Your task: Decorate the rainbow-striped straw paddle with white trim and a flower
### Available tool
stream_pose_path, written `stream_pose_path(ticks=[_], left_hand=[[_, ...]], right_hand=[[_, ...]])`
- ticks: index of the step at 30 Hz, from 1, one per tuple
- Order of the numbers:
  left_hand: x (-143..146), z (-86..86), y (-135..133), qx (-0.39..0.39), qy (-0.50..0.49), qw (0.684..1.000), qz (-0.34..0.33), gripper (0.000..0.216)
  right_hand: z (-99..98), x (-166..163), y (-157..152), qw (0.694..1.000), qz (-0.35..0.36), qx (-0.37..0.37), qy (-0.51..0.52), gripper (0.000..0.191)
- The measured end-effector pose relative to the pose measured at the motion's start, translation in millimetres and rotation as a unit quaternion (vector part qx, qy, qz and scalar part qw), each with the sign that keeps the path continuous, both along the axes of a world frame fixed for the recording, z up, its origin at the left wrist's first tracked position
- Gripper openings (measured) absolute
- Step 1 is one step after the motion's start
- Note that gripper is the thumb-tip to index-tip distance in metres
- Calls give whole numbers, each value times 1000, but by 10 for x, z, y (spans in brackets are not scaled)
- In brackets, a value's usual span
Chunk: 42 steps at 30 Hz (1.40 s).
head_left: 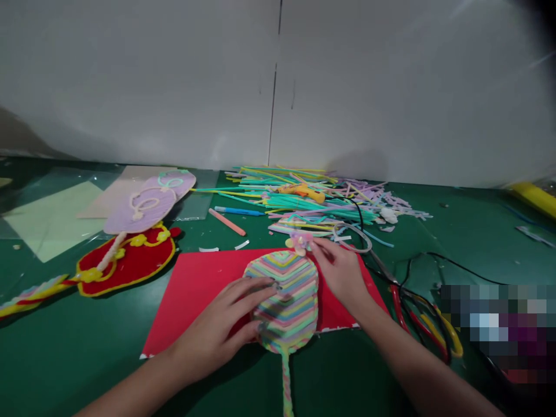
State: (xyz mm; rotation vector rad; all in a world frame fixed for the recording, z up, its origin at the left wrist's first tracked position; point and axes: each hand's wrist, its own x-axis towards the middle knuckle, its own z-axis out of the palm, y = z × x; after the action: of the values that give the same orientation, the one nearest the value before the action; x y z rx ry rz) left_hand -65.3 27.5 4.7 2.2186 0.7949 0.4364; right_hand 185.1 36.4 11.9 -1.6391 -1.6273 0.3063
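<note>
A striped fan (286, 313), round with pastel chevrons and a twisted handle, lies before me partly over a red sheet (191, 289). My left hand (234, 318) holds its left side, fingers spread across the face and thumb by the lower edge. At the fan's top edge, my right hand (341, 269) pinches a small pink and yellow flower (300, 242) between thumb and fingertips. The flower touches or nearly touches the rim; I cannot tell which.
Pastel pipe cleaners (321, 202) are heaped at the back around an orange tool (304, 192). Purple (139, 205) and red (130, 266) fans lie left. Two markers (228, 222) lie behind the sheet. Pliers with red handles (399, 307) and a black cable (460, 266) are right.
</note>
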Motion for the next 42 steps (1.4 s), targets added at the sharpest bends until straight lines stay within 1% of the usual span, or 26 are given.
stream_pose_path(ticks=[4,7,9,12,15,18,20,22,25,26,27,29,30,31,32,33,34,35,36,37,40,41,42], left_hand=[[-7,7,9,-84,-38,995,33,41],[20,53,36,-132,-108,982,79,35],[46,100,74,-151,-151,970,115,31],[90,141,162,-179,-188,950,172,30],[167,130,259,-222,-228,921,223,33],[304,132,332,-274,-288,887,236,34],[412,166,364,-312,-318,866,230,32],[501,217,388,-370,-348,832,222,32],[544,281,411,-484,-360,775,188,40],[533,293,415,-515,-358,759,175,43],[514,300,416,-538,-357,746,164,46],[469,306,414,-564,-361,728,148,50],[450,307,411,-571,-363,723,142,51],[438,306,408,-574,-365,720,136,52],[431,304,404,-574,-366,721,132,52],[429,301,399,-571,-364,725,127,53],[430,295,393,-563,-357,735,124,54],[431,288,385,-550,-345,751,122,54],[428,278,374,-528,-329,774,119,55],[422,269,361,-493,-310,805,116,55],[377,255,306,-341,-235,903,116,52],[360,258,287,-289,-211,926,116,51],[345,264,269,-245,-192,943,114,50]], right_hand=[[114,243,34,988,-52,-51,136,30],[198,443,33,977,-94,-86,169,31],[227,519,27,968,-112,-119,190,31],[217,533,28,950,-110,-161,244,33],[167,487,38,933,-84,-184,298,36],[132,434,39,921,-60,-201,327,41],[129,410,35,927,-46,-205,310,40],[133,403,34,938,-17,-219,267,37],[131,417,51,956,43,-240,164,34],[130,418,60,965,47,-229,116,33],[132,410,70,977,36,-198,64,32],[159,355,83,994,-4,-102,-27,30],[186,304,83,997,-19,-59,-48,29],[221,239,79,998,-20,-29,-44,27],[262,164,71,999,-3,-31,-11,24],[306,84,60,997,22,-56,43,22],[347,6,47,990,46,-83,106,21],[382,-67,34,979,63,-112,160,20],[409,-127,21,965,70,-139,210,19],[426,-174,9,950,70,-164,255,20],[437,-234,-26,906,65,-227,351,23],[434,-235,-37,894,70,-244,370,24],[431,-232,-48,885,75,-256,383,24]])
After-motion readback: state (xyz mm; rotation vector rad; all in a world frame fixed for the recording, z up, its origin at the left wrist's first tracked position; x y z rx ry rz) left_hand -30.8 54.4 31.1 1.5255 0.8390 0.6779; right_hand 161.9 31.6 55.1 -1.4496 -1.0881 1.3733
